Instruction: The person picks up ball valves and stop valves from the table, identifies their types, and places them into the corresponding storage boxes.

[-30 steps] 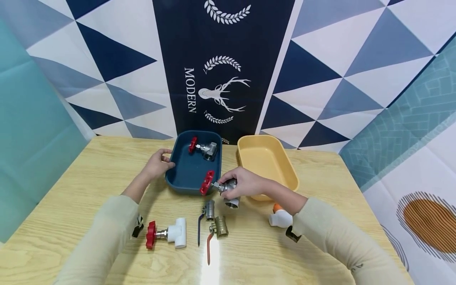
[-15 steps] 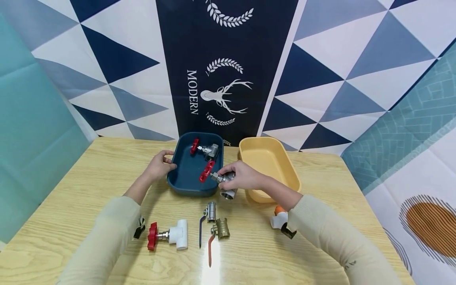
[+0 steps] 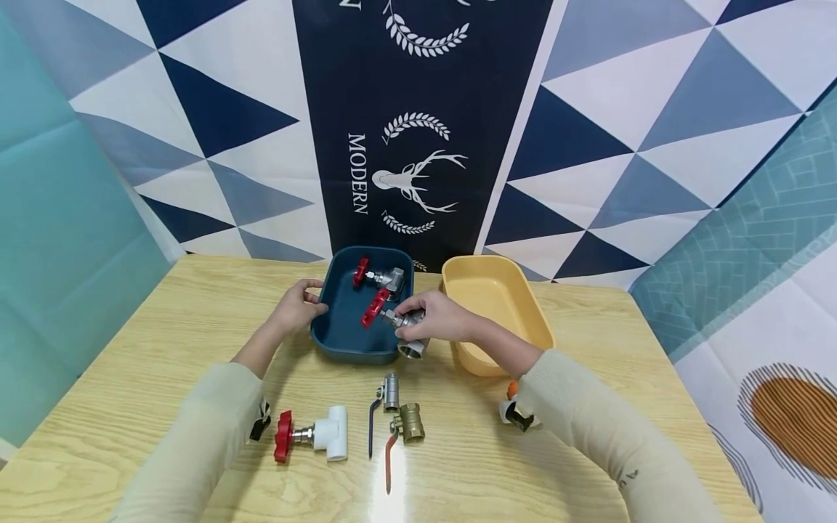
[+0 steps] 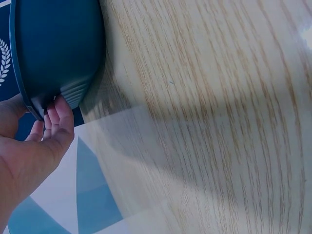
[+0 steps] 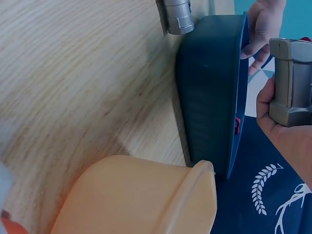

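My left hand (image 3: pixel 296 309) grips the left rim of a dark blue plastic bin (image 3: pixel 341 335), thumb inside and fingers outside under the rim in the left wrist view. Between the thumb and fingers of my right hand (image 3: pixel 445 317) is a metal gate valve (image 3: pixel 410 349) with a red handwheel (image 3: pixel 375 308). It hangs over the bin's front right corner, handwheel pointing left over the inside; the valve body (image 5: pixel 292 83) stands above the rim in the right wrist view. Another metal valve (image 3: pixel 391 280) with a red handwheel lies at the back of the bin.
A yellow bin (image 3: pixel 548 341) stands right of the blue one. In front lie a white tee valve (image 3: pixel 330 434) with a red handwheel, a silver ball valve (image 3: pixel 391 392) and a brass ball valve (image 3: pixel 412 423). A white fitting with orange (image 3: pixel 512 390) is partly behind my right sleeve.
My right hand has carried the gate valve left and slightly back, so its handwheel is now further over the blue bin. The left hand keeps its place on the rim; the head view has shifted slightly.
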`<state>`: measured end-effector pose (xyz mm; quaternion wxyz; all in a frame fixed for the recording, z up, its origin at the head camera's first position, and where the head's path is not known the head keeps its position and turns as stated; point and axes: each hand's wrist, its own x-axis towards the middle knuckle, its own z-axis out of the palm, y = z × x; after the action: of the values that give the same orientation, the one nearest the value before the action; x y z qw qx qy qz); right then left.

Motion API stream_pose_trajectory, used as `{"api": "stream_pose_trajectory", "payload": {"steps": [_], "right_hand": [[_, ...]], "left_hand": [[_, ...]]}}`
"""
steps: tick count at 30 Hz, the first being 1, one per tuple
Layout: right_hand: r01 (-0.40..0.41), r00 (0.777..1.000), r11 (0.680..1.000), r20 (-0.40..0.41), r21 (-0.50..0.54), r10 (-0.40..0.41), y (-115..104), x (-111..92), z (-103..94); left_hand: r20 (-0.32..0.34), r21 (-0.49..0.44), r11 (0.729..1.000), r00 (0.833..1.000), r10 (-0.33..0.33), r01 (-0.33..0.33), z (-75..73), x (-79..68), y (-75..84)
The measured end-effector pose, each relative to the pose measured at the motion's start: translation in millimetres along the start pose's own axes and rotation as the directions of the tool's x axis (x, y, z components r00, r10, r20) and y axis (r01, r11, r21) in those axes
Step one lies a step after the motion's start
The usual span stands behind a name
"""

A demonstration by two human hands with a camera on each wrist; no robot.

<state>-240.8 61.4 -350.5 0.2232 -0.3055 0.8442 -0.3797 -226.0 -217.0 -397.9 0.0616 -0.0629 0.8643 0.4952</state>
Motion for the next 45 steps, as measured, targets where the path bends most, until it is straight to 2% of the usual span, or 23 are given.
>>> {"api": "stream_pose_trajectory", "payload": {"steps": [12,22,23,27,34,45], "right_hand": [[-0.033,0.999,0.999,-0.017,0.032,0.034,-3.6,15.9,-3.1],[-0.069,0.997,0.997,-0.028,0.046,0.070,0.4,32.4,-2.6],[-0.073,0.997,0.996,-0.031,0.042,0.074,0.3,33.6,-2.9],[-0.085,0.995,0.995,-0.042,0.053,0.088,0.1,38.1,-4.1],[-0.088,0.995,0.992,-0.033,0.088,0.091,1.4,43.4,-4.9],[-0.110,0.993,0.992,-0.042,0.061,0.113,4.7,53.2,-3.0]], "left_hand": [[-0.001,-0.012,1.000,1.000,-0.012,0.012,0.6,2.0,-2.9],[0.003,-0.042,0.999,1.000,0.001,-0.001,2.4,1.7,-6.0],[0.003,-0.053,0.998,1.000,0.020,-0.019,2.3,2.0,-7.7],[0.001,-0.059,0.998,1.000,0.027,-0.027,1.6,1.8,-7.5],[-0.005,-0.036,0.999,1.000,-0.012,0.012,1.9,1.2,-3.5],[-0.008,-0.036,0.999,1.000,-0.004,0.004,0.4,1.9,-4.1]]}}
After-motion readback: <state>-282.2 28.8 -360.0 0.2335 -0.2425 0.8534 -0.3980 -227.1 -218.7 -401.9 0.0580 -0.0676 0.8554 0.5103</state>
